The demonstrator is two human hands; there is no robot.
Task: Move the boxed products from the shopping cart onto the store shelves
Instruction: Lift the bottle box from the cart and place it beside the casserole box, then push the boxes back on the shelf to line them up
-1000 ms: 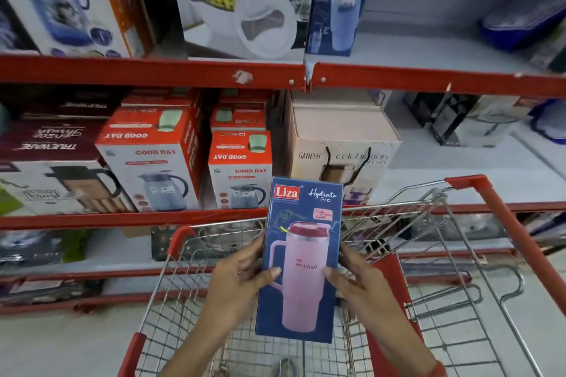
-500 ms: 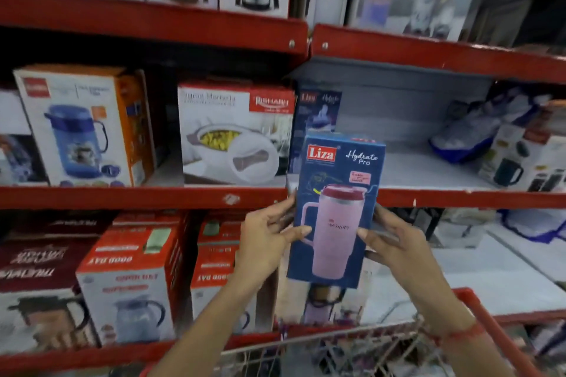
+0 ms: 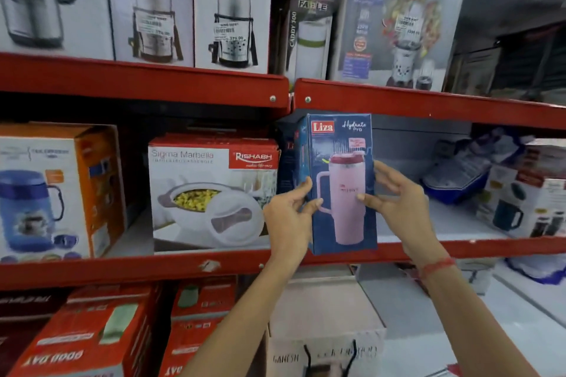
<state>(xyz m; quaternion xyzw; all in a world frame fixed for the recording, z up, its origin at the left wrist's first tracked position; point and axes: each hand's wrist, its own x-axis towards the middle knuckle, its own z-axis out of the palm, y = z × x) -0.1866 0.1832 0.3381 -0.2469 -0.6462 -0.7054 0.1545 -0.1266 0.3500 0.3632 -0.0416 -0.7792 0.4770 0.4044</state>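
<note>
So this is the placing step: the blue Liza tumbler box point(image 3: 340, 184) is upright at the front lip of the middle shelf point(image 3: 477, 246), both hands on it. Left hand point(image 3: 289, 214) is grasping the left edge, thumb across the front, and right hand point(image 3: 398, 202) is clamped on the right edge with fingertips on the printed face. Its bottom edge looks level with the red rail, can't tell if it's actually resting yet. At 9 o'clock sits the Rishabh casserole box point(image 3: 211, 193), just beside it, and another dark blue box point(image 3: 286, 168) peeks out behind at 10. Next move imo: push it straight back toward 12, keep it square, then let go. The 3 o'clock side has bare shelf, so room to nudge
</note>
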